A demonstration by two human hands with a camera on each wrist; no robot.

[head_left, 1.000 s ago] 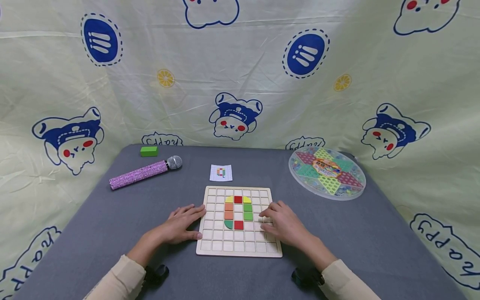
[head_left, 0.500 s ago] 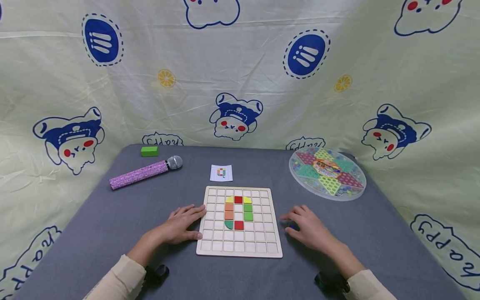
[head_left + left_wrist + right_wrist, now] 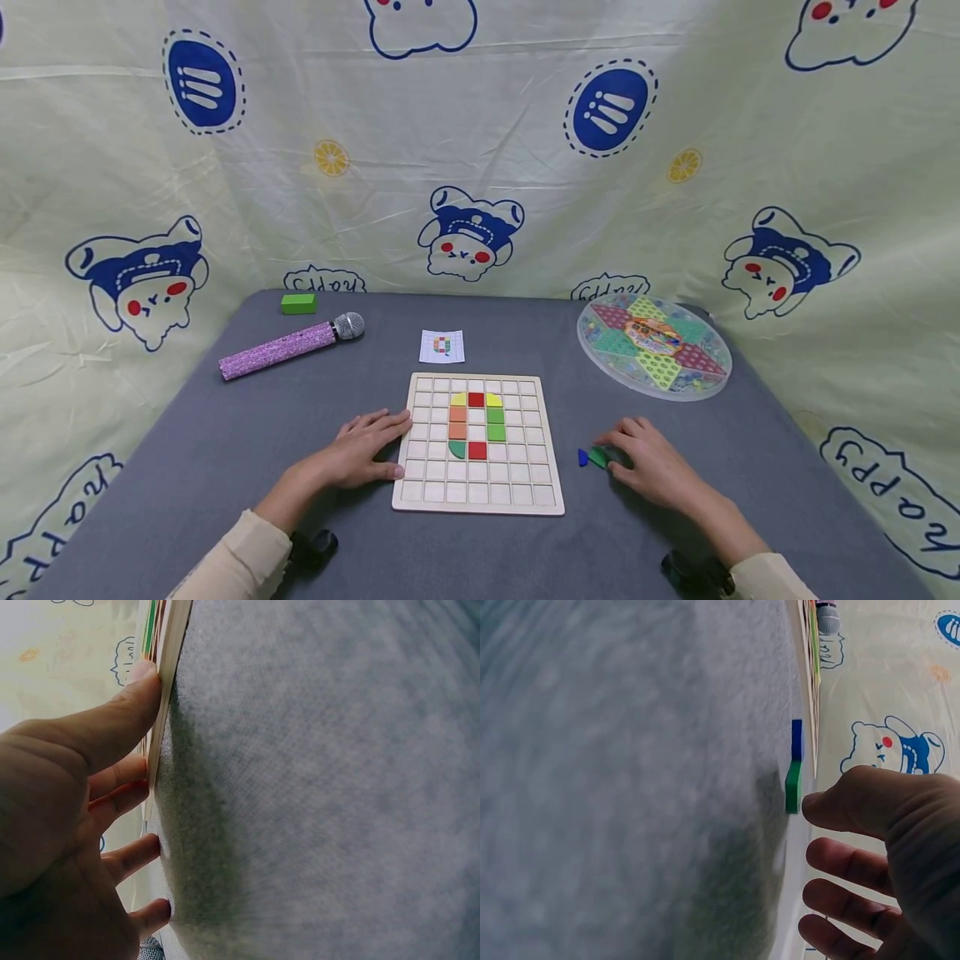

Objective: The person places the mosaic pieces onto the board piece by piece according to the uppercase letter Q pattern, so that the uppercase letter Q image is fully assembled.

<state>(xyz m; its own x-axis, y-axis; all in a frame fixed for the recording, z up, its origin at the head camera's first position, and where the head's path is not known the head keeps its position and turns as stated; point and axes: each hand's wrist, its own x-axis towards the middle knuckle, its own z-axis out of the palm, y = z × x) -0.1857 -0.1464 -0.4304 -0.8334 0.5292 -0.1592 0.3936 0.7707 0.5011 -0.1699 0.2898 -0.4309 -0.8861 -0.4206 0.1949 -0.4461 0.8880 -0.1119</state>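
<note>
My left hand [image 3: 362, 448] rests at the left edge of a wooden grid board [image 3: 435, 493], thumb and fingertips against its rim. Red tiles [image 3: 477, 451], orange tiles [image 3: 457, 421], green tiles [image 3: 496, 423], yellow cut tiles [image 3: 458, 399] and a green quarter-round tile [image 3: 457, 449] lie in the grid. To the right of the board, my right hand [image 3: 648, 461] is low over the table, its fingers spread and curved loosely. A flat green piece [image 3: 793, 787] lies right by its thumb, end to end with a small blue piece [image 3: 797, 739].
Behind the board lies a small pattern card [image 3: 442, 346]. A purple glitter microphone [image 3: 281, 349] and a green block [image 3: 298, 303] are at the back left. A round, clear-rimmed game board [image 3: 654, 346] is at the back right.
My right hand has moved off the board's right side, rightward to the table. The blue and green pieces now show beside its fingers. My left hand has stayed put.
</note>
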